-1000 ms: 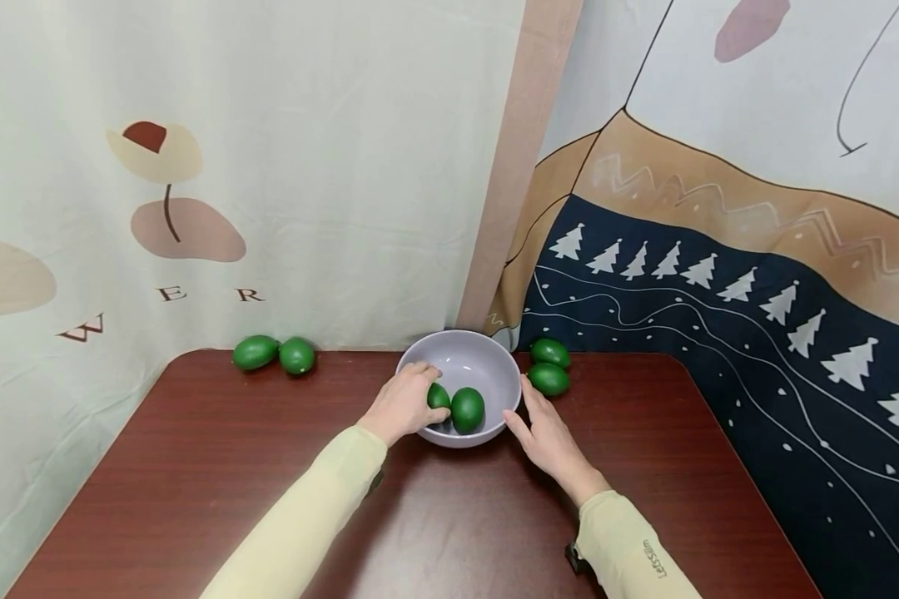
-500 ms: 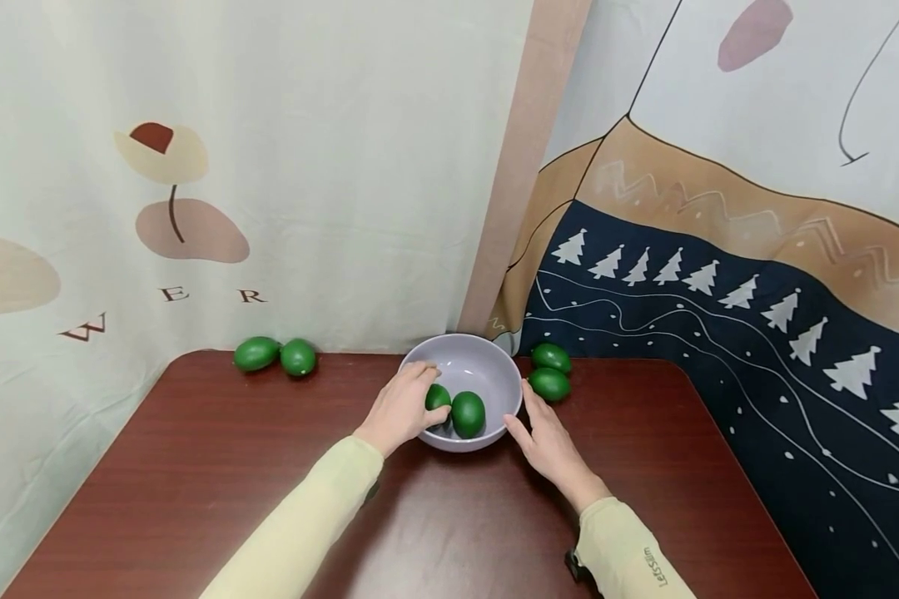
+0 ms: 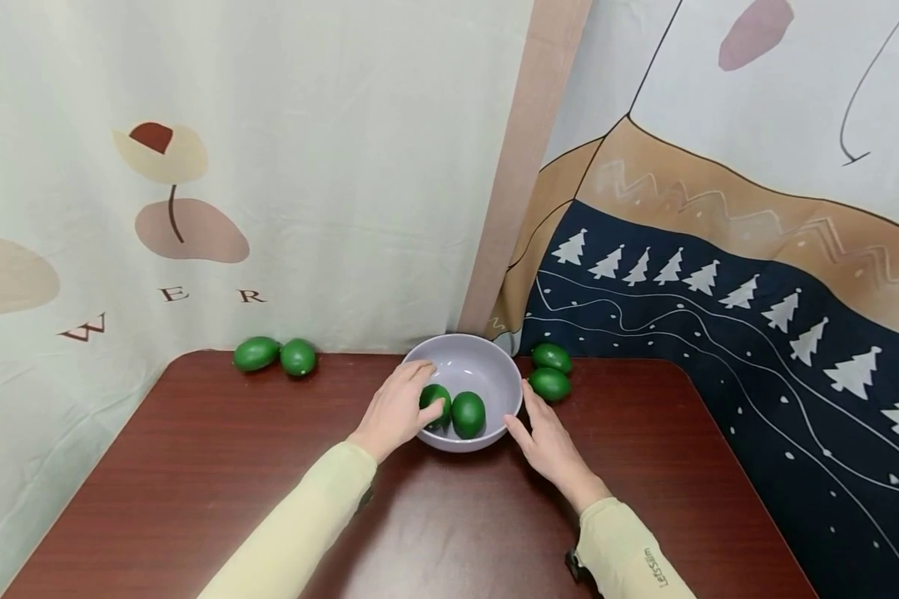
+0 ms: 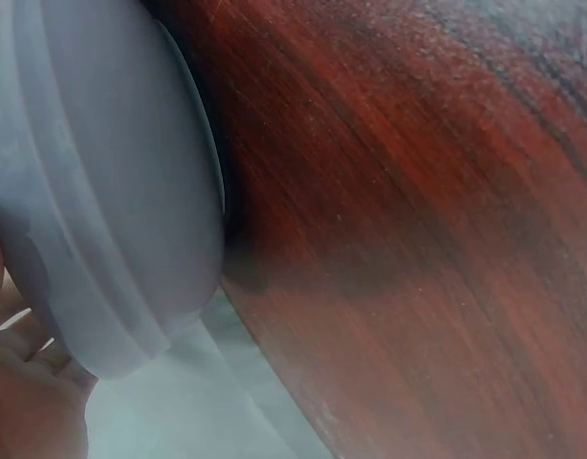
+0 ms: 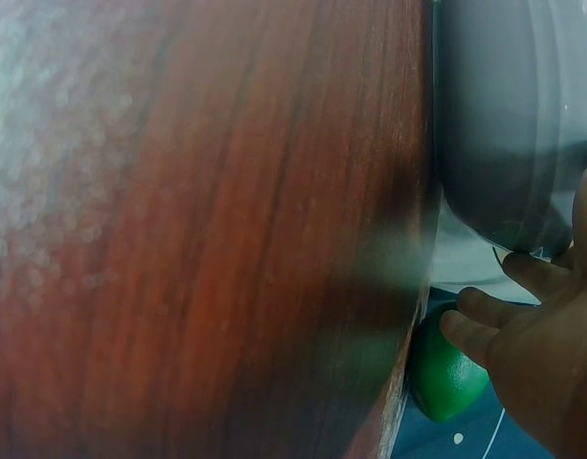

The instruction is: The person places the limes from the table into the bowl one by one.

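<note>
A pale lilac bowl [image 3: 475, 362] stands at the table's back edge with two green limes inside, one lime [image 3: 468, 414] in the middle and another lime [image 3: 438, 394] at its left. My left hand [image 3: 391, 412] reaches over the left rim, fingers loosely bent and spread, thumb beside the left lime without gripping it. Along the bowl's right side rests my right hand [image 3: 553, 445], fingers extended and thumb near the rim. The left wrist view shows the bowl's outer wall [image 4: 131, 163] and part of my left hand [image 4: 35, 402]. In the right wrist view, my fingertips [image 5: 466, 330] overlap a lime outside the bowl.
Two limes lie at the table's back left, one lime [image 3: 255, 354] beside another lime [image 3: 298, 358]. Right of the bowl sit two more, a front lime [image 3: 550, 384] and a rear lime [image 3: 551, 358]. Printed curtains [image 3: 345, 166] hang behind the reddish-brown table [image 3: 210, 466].
My left hand has drawn slightly back to the left, its thumb coming away from the left lime, which shows more fully now. My right hand stays at the bowl's right side.
</note>
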Available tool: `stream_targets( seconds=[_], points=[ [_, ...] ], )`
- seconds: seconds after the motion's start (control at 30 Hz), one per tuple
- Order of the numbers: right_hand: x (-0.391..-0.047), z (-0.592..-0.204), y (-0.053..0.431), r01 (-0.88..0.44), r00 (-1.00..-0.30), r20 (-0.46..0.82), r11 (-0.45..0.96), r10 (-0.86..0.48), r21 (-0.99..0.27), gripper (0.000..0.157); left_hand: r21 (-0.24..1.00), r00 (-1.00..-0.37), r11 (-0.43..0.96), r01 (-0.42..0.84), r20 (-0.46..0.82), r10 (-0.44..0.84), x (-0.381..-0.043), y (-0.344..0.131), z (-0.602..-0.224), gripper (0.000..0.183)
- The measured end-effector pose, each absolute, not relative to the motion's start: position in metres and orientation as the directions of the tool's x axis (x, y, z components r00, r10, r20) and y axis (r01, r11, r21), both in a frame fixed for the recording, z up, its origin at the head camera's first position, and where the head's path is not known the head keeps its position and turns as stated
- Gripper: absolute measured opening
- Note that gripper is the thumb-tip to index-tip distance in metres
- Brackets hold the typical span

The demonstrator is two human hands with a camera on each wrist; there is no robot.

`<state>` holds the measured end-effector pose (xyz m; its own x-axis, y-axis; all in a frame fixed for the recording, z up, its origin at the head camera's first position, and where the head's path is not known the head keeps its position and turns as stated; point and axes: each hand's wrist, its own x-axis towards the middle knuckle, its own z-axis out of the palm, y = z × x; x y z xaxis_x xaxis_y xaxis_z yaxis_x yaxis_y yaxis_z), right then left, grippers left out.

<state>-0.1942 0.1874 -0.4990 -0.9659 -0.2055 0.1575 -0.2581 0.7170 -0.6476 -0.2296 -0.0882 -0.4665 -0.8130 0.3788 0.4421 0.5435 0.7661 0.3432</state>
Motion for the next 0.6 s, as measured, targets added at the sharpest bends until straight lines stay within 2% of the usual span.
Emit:
stream_targets(
  seconds=[0.6],
  points=[
    [-0.194,-0.499,0.187,-0.26,-0.966,0.162,0.714,-0.204,-0.651,0.072,0.383,-0.829,0.77,0.511,0.456,0.323,-0.226,-0.106,-0.467,0.059]
  ],
)
